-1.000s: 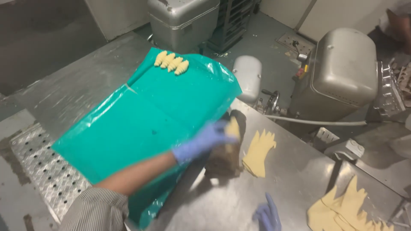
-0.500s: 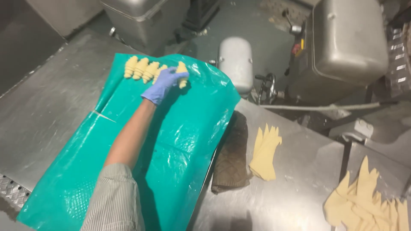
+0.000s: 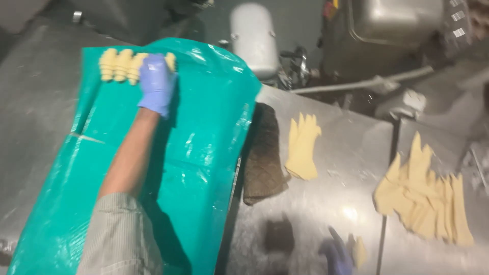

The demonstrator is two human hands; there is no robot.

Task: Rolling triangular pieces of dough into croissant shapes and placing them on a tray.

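While left hand (image 3: 155,84) rests flat on rolled dough pcs (image 3: 118,64), right hand (image 3: 340,254) grip unclear

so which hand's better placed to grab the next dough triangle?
Right, probably. The right hand hovers low over the steel table, near the pile of dough triangles. The left hand is stretched far out at the rolled pieces.

The left arm stretches from the lower left of the frame up to the upper left, forearm bare above a striped grey sleeve (image 3: 119,234). Its blue-gloved left hand (image 3: 155,84) lies palm down, fingers curled. The gloved right hand (image 3: 337,253) sits low at the bottom right, blurred, one finger raised
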